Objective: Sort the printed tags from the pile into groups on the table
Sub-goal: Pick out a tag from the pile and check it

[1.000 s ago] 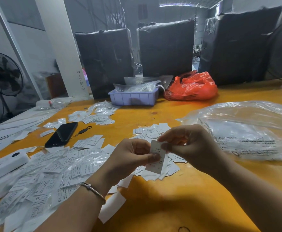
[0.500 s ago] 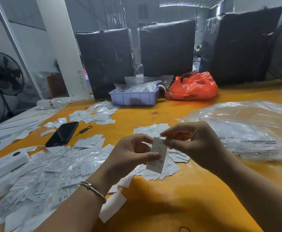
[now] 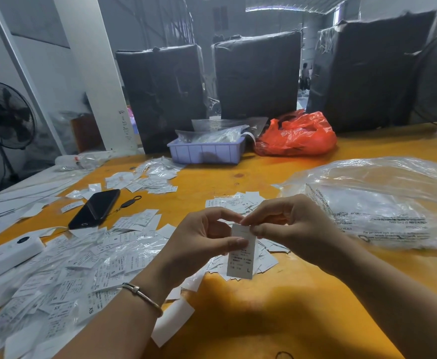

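Above table (image 3: 277,320) centre, one tag (image 3: 241,255) is being pinched by both hands together: left hand (image 3: 199,244) at its side, right hand (image 3: 289,226) at top edge. Size-check step is being done; "L" is printed. Next: drop on matching group. Pile (image 3: 64,275) tags read XS, XL, S.

A white paper tag (image 3: 241,252) printed in black, with an "L", is seen over an orange-yellow table top (image 3: 277,314). White tags with black print are heaped in a loose pile (image 3: 64,270). A glossy black phone (image 3: 94,208), a lilac plastic tray (image 3: 207,151) and a red-orange plastic bag (image 3: 296,136) are shown.
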Demonstrator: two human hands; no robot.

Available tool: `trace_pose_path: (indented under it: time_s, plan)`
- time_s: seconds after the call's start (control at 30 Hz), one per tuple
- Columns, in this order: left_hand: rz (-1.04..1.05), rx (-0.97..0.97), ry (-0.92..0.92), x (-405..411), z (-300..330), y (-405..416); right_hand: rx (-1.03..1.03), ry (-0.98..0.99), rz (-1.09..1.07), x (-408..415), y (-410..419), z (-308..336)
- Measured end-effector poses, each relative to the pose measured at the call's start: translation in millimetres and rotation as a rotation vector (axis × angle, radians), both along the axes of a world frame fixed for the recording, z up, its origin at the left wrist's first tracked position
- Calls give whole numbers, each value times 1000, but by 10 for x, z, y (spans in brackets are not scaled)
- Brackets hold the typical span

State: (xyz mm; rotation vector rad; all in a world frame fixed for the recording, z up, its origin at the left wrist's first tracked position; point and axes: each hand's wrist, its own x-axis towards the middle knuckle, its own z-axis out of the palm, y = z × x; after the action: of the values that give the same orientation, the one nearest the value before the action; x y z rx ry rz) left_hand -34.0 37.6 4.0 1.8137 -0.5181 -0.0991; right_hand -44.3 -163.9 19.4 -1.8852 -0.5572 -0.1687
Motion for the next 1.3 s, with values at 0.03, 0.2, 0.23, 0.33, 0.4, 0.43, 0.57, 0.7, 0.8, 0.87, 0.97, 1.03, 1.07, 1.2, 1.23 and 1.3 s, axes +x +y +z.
trace_pose_path:
  time_s: [0.03,0.2,0.23,0.33,0.4,0.43,0.57,0.7,0.8,0.87,0.97,1.03,1.07,1.2,1.23,1.3]
  plan:
    - [-2,-5,1,3,-1,0,-3,11,7,5,2,-7]
    - [-15,13,-11,19,-10,7,-33,20,20,24,19,-50]
    - [-19,8,-9,22,-7,10,-24,23,21,25,12,-49]
    - [-7,0,4,32,-2,27,5,23,-7,31,-30,-10]
    - [28,38,-6,51,5,55,-97,-40,-115,66,-88,14]
    - [54,62,-20,64,9,75,-211,-71,-206,99,-134,11]
    - [204,183,-108,125,49,210,-737,16,-636,285,-419,-8]
    - [386,344,-149,188,61,347,-712,21,-915,416,-689,-136]
    - [471,519,-170,220,40,439,-647,49,-1011,463,-812,-220]
    - [535,658,-143,233,32,504,-721,36,-1068,493,-876,-241]
    - [598,814,-61,249,35,572,-927,108,-1104,522,-905,-237]
    - [604,866,-29,252,41,575,-979,182,-1087,522,-904,-238]
    - [597,885,-26,257,41,572,-981,183,-1078,526,-909,-244]
    - [580,914,-31,273,7,532,-940,88,-1092,573,-931,-284]
    - [584,909,-36,271,-4,525,-920,68,-1095,576,-939,-288]
    - [596,904,-62,255,-9,505,-881,27,-1093,576,-952,-297]
